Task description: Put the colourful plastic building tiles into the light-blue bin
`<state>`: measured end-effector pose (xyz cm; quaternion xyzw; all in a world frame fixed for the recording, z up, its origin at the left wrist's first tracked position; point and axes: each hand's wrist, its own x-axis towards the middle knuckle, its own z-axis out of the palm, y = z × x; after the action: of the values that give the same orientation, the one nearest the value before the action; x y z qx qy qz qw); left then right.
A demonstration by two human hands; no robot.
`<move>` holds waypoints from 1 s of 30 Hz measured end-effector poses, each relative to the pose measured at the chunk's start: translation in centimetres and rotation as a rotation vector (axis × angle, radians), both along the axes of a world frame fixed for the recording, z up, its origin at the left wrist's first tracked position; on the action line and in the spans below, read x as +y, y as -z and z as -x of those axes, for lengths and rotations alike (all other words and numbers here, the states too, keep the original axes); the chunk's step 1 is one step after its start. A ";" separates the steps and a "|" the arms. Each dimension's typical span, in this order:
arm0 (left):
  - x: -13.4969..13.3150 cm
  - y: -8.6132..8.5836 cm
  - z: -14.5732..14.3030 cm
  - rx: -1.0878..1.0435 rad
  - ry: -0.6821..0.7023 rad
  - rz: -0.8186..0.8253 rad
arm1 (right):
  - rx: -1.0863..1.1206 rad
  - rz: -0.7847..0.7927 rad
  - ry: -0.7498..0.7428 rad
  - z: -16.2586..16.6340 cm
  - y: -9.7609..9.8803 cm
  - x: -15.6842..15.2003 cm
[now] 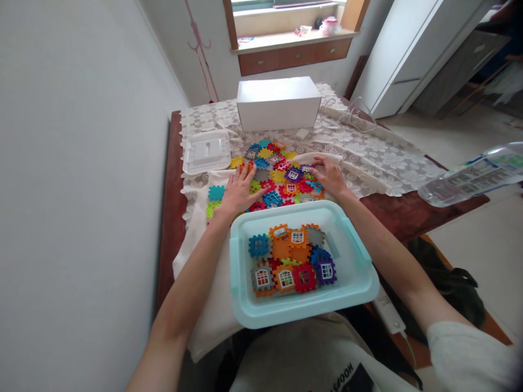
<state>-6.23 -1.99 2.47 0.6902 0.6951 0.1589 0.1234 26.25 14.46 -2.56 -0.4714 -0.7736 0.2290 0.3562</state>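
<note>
A loose pile of colourful interlocking plastic tiles (278, 176) is spread on a white cloth (212, 256) over the table. My left hand (240, 190) lies on the pile's left side, fingers spread over the tiles. At the right edge of the pile, my right hand (330, 175) rests with its fingers apart, close to a purple window tile (293, 173). Nearer to me, a pale turquoise plastic bin (347, 294) holds several more tiles, among them a red window tile (304, 277) and a blue tile (259, 245).
A white lid (207, 151) lies left of the pile. Behind it stands a white box (279, 109) on the lace tablecloth (388, 163). A clear plastic bottle (474, 177) appears at the right, and a white power strip (388, 310) is beside the bin. A wall (81, 163) borders the left.
</note>
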 end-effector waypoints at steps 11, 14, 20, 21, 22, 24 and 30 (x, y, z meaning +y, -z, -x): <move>0.2 -0.4 -0.3 -0.235 0.059 -0.186 | -0.021 0.004 -0.024 -0.2 0.0 0.1; 0.4 -0.4 -0.7 -0.413 0.078 -0.223 | -0.019 -0.002 -0.027 -0.2 0.0 0.1; -1.0 -5.5 -3.0 -0.662 0.132 -0.292 | -0.015 -0.021 -0.033 -0.1 0.0 0.0; -1.6 -7.0 -3.6 -0.671 0.164 -0.282 | -0.015 -0.024 -0.033 -0.1 0.0 0.0; -2.4 -8.4 -4.3 -0.680 0.212 -0.257 | -0.016 -0.026 -0.034 -0.1 0.0 0.0; -4.1 -11.1 -5.7 -0.719 0.324 -0.202 | -0.018 -0.032 -0.038 -0.1 0.0 0.0; -6.8 -14.2 -8.3 -0.798 0.535 0.013 | -0.019 -0.038 -0.047 -0.1 0.0 0.0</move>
<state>2.09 -8.76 16.64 0.7292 0.3922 0.3697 0.4216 26.38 14.42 -2.57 -0.4484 -0.7921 0.2178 0.3522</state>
